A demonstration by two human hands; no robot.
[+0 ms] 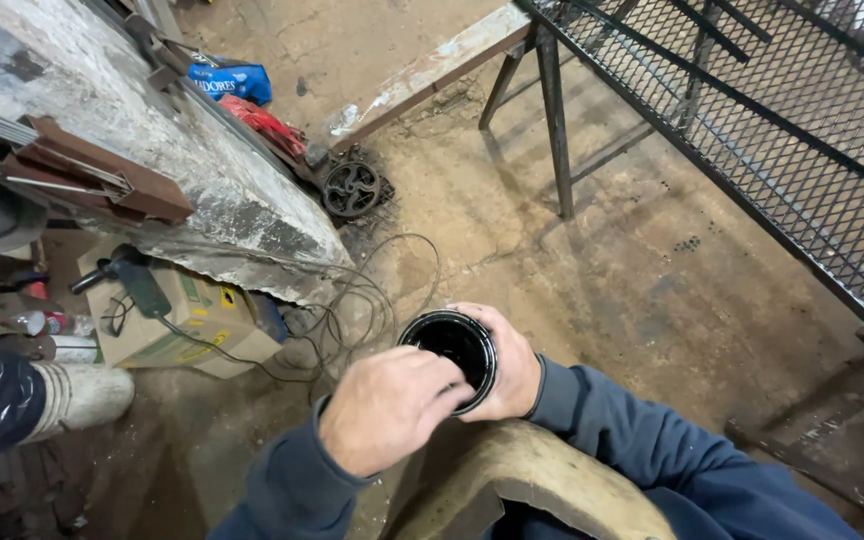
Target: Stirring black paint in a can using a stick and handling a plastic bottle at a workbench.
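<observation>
Right hand (512, 365) was wrapped around a black tin (452, 350) of dark liquid, near centre above the floor (612, 270); left hand (387, 405) curled closed, fingertips at its rim.

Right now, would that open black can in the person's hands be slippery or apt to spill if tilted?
Probably both. The can looks glossy and wet inside, so it likely holds dark liquid that would spill if tipped. Its rim shines as if smeared, so it may be slippery. The right hand wraps it; the left hand touches its rim.
</observation>
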